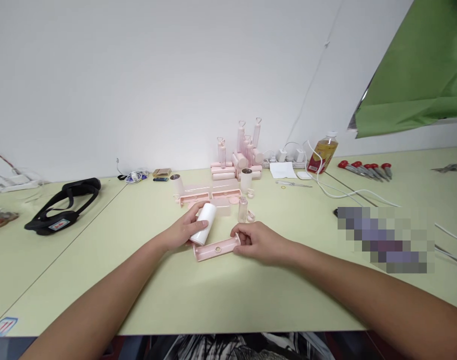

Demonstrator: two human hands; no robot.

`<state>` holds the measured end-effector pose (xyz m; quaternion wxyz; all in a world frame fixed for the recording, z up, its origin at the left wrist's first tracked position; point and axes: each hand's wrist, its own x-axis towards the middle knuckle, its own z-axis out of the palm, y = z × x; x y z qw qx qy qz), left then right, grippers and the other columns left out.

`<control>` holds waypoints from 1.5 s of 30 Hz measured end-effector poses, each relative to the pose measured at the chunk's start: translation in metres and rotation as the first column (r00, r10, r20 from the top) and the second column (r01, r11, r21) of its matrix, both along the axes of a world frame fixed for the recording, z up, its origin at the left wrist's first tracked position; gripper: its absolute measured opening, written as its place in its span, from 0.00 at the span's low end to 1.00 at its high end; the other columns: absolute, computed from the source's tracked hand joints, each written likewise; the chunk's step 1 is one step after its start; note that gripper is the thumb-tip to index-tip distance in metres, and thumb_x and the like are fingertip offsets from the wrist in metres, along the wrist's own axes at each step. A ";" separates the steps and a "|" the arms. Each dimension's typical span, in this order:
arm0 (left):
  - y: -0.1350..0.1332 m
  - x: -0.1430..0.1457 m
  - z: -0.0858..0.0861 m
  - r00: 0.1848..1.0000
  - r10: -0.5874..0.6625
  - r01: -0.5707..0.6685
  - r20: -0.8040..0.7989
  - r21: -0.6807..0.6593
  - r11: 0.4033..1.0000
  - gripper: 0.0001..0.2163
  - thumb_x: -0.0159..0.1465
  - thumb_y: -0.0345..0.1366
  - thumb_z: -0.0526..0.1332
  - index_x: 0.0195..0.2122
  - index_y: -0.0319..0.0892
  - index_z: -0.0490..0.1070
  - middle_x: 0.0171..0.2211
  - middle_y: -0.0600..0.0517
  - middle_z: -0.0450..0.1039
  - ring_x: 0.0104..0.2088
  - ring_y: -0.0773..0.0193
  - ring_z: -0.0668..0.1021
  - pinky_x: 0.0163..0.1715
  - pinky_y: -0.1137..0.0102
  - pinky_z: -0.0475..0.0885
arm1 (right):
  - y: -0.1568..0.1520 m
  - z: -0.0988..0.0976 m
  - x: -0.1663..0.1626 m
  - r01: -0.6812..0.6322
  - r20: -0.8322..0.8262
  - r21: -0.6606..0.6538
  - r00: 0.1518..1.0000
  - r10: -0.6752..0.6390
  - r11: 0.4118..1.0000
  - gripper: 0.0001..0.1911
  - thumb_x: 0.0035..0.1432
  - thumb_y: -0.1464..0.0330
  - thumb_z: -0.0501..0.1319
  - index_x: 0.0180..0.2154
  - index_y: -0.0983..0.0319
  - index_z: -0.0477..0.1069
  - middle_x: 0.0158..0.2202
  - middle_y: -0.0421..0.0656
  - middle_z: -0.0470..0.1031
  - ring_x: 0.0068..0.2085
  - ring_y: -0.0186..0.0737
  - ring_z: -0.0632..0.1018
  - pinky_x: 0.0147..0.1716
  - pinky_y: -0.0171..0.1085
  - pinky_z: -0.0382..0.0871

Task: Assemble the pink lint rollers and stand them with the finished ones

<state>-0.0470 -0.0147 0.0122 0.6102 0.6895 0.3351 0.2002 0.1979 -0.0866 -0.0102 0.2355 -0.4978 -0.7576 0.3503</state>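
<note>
Two closed grips: left hand [183, 231], white roll [204, 225]; right hand [260, 242], pink case [216, 248] (bottle label [323, 151] illegible).

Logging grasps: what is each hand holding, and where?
Left hand grips white roll around its middle; right hand pinches pink holder at its right end.

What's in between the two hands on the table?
In the head view, a pink tray lies on the table between the left hand, which holds a white roll, and the right hand, which holds the tray's end.
</note>
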 end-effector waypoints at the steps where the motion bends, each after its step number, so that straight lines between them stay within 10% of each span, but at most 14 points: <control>1: 0.000 0.000 0.000 1.000 -0.004 0.004 0.006 0.011 1.000 0.29 0.62 0.47 0.59 0.62 0.52 0.49 0.33 0.55 0.62 0.27 0.70 0.67 0.22 0.77 0.62 | 0.001 0.000 0.001 -0.001 -0.055 -0.046 0.998 -0.001 0.999 0.10 0.53 0.65 0.63 0.37 0.62 0.70 0.24 0.35 0.65 0.25 0.31 0.66 0.25 0.31 0.57; 11: -0.001 0.000 -0.002 0.994 -0.104 0.104 -0.037 -0.010 0.995 0.28 0.61 0.48 0.60 0.61 0.49 0.56 0.38 0.52 0.65 0.29 0.68 0.68 0.26 0.75 0.62 | 0.005 -0.004 -0.001 -0.138 -0.419 -0.383 0.907 -0.039 0.914 0.17 0.51 0.58 0.67 0.35 0.62 0.67 0.17 0.31 0.64 0.16 0.28 0.66 0.14 0.28 0.60; 31: -0.010 0.005 -0.004 0.971 -0.236 0.237 0.026 -0.124 0.964 0.28 0.63 0.47 0.60 0.62 0.47 0.55 0.40 0.50 0.67 0.30 0.68 0.68 0.27 0.74 0.60 | 0.004 -0.006 -0.004 -0.191 -0.604 -0.570 0.757 -0.250 0.799 0.21 0.51 0.55 0.68 0.36 0.67 0.71 0.24 0.40 0.73 0.24 0.33 0.77 0.29 0.36 0.78; 45: -0.010 0.003 0.003 0.962 -0.269 0.269 -0.035 0.001 0.963 0.33 0.65 0.45 0.59 0.68 0.49 0.46 0.52 0.46 0.69 0.42 0.60 0.72 0.40 0.69 0.66 | 0.002 -0.007 -0.010 -0.107 -0.629 -0.539 0.711 -0.315 0.836 0.20 0.51 0.55 0.68 0.35 0.65 0.69 0.23 0.38 0.71 0.23 0.31 0.75 0.28 0.37 0.79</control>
